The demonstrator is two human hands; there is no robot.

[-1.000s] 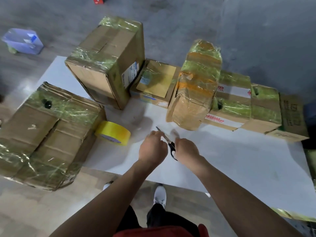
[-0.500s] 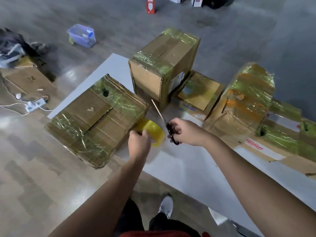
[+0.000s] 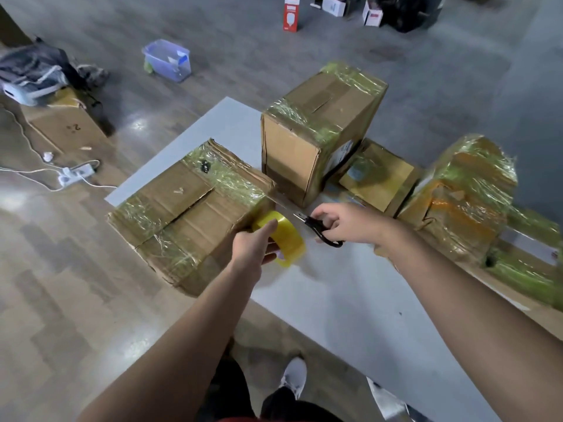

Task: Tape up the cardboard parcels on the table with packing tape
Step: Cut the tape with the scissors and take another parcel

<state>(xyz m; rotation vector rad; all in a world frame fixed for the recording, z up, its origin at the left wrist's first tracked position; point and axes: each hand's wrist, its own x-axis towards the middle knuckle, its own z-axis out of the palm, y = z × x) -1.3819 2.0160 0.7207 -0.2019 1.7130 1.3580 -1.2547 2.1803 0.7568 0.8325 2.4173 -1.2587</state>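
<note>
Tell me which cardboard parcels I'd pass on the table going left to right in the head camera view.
Wide flat box → tall upright box → low box → bulky tape-wrapped parcel → blurred green-taped parcels at the right edge.

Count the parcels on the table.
5: flat box left, tall box behind it, small box beside that, wrapped bundle right, blurred box at the right edge; more may be cut off.

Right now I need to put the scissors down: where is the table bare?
Widest bare patch: near side of the table, between the tape roll, the right hand and the near edge. A smaller strip: the far corner, between the flat parcel and the upright box. Crowded at far right, where parcels pack together.
</note>
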